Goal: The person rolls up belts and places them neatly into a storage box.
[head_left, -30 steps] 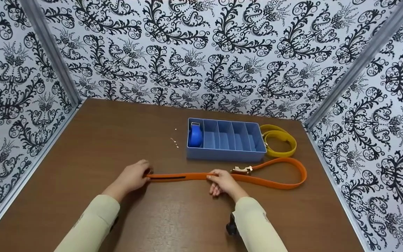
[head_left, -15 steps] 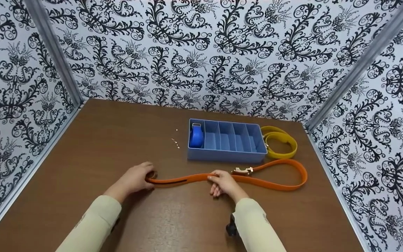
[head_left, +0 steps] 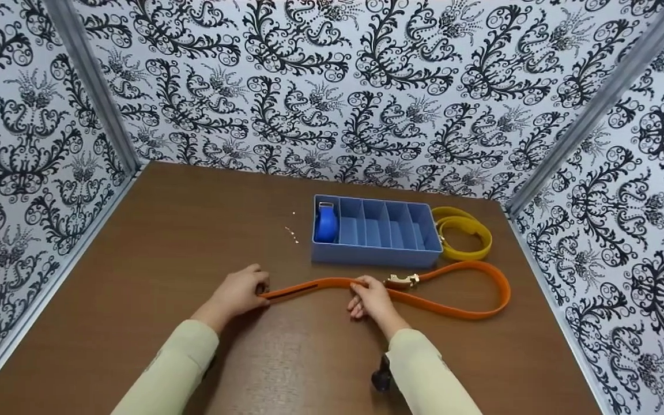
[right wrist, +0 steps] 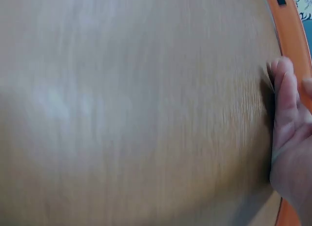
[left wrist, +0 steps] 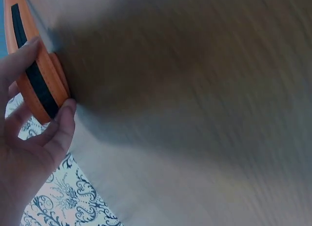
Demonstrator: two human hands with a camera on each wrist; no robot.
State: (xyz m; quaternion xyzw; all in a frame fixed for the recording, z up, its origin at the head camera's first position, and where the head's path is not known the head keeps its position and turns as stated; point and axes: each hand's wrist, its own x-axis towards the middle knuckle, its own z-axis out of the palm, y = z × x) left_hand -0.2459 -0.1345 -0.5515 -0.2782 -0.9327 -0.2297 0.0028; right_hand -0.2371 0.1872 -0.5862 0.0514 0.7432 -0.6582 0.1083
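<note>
An orange leash (head_left: pixel 309 286) with a black strip along one stretch lies across the table on its edge. My left hand (head_left: pixel 240 291) grips its left end, which the left wrist view shows as a folded or coiled orange band (left wrist: pixel 41 89) between thumb and fingers. Further right, my right hand (head_left: pixel 371 300) pinches the strap between thumb and forefinger, the other fingers loosely bent. Beyond that hand the leash runs into a wide loop and comes back to a gold snap hook (head_left: pixel 402 280).
Behind the leash stands a blue divided box (head_left: pixel 375 255) with a rolled blue strap (head_left: pixel 326 223) in its leftmost compartment. A coiled yellow leash (head_left: pixel 467 253) lies against the box's right side. Small light specks (head_left: pixel 291 233) dot the table. Patterned walls enclose the back and sides.
My left hand has moved right, toward the right hand, turning the strap's end over into a coil. The stretch between the hands has gone from straight to bowed. The right hand stays nearly in place.
</note>
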